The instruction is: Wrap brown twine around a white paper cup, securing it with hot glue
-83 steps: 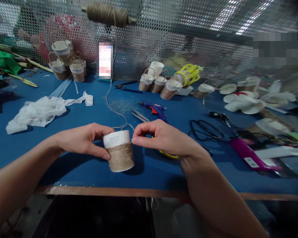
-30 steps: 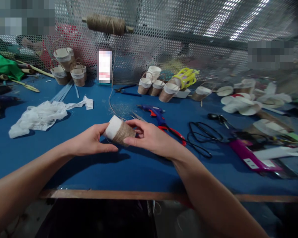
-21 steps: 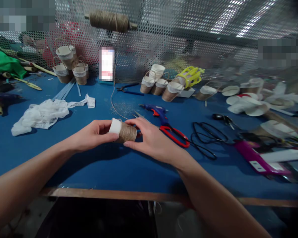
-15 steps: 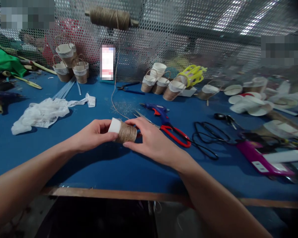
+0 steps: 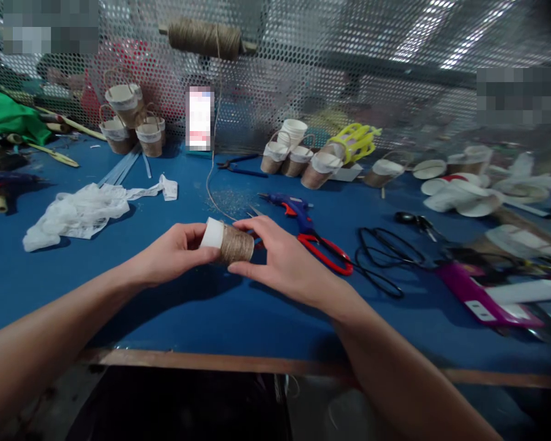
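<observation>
A white paper cup wrapped in brown jute twine (image 5: 229, 241) lies on its side between both hands, just above the blue table (image 5: 211, 312). My left hand (image 5: 172, 252) grips its white rim end. My right hand (image 5: 284, 260) curls round the twine-wrapped end, thumb underneath. A strand of twine (image 5: 210, 184) runs from the cup up to the twine spool (image 5: 205, 38) on the mesh wall. Red-handled scissors (image 5: 324, 252) lie right behind my right hand.
A blue glue gun (image 5: 289, 207) and black cable (image 5: 381, 251) lie right of centre. Finished twine cups (image 5: 298, 160) and a yellow object (image 5: 354, 141) stand at the back, more cups (image 5: 128, 119) at back left. White lace fabric (image 5: 80, 208) lies left; a magenta tool (image 5: 477, 297) at right.
The cup went from upright to lying on its side. My right hand moved from pinching the twine to clasping the wrapped end. Over the last half second hardly anything moved.
</observation>
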A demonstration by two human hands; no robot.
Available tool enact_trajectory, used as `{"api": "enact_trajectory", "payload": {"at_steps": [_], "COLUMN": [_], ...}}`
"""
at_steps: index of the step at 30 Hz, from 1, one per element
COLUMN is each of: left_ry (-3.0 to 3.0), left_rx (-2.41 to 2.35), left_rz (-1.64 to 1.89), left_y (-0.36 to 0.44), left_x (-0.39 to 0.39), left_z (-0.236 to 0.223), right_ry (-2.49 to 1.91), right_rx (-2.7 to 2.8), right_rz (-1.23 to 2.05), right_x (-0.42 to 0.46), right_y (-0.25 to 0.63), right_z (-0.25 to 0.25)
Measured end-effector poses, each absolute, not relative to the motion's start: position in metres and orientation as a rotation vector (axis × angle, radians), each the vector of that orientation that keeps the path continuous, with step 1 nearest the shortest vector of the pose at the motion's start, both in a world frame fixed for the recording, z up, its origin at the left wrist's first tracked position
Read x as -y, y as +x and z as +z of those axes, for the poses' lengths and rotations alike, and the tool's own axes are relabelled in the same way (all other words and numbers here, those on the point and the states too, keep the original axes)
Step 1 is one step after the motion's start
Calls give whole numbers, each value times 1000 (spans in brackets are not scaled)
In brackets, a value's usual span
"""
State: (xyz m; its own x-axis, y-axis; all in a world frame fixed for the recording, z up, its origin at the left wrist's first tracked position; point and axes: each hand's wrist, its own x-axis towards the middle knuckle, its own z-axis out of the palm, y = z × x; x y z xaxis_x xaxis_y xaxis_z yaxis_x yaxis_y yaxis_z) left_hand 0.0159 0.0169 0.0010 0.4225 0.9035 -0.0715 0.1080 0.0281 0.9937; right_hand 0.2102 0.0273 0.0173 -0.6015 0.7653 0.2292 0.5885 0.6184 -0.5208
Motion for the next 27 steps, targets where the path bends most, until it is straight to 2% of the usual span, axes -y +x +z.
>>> {"api": "enact_trajectory", "payload": {"at_steps": [3, 7, 8, 13, 17, 22, 27], "left_ry": [1498, 1614, 1632, 1626, 1490, 1071, 985], "left_rx": [-989, -1037, -1043, -1027, -922, -774, -748], "left_rz": [786, 768, 765, 766, 816, 1044, 897], "left_y": [14, 11, 11, 11, 10, 13, 18], "left_x": [-18, -21, -21, -21, -21, -24, -22], "left_z": [0, -5, -6, -5, -4, -11, -11], "right_ry": [-1222, -1948, -2053, -2310, -2351, -2159, -1787], "right_rx": [2186, 1947, 1928, 2019, 1953, 1807, 1630], "right_rz": [581, 115, 89, 318, 434, 587, 744], "right_x": [-43, -79, -87, -118, -130, -127, -106], "right_y": [223, 254, 261, 276, 270, 270, 267], "right_z": [25, 34, 33, 14, 1, 5, 20]}}
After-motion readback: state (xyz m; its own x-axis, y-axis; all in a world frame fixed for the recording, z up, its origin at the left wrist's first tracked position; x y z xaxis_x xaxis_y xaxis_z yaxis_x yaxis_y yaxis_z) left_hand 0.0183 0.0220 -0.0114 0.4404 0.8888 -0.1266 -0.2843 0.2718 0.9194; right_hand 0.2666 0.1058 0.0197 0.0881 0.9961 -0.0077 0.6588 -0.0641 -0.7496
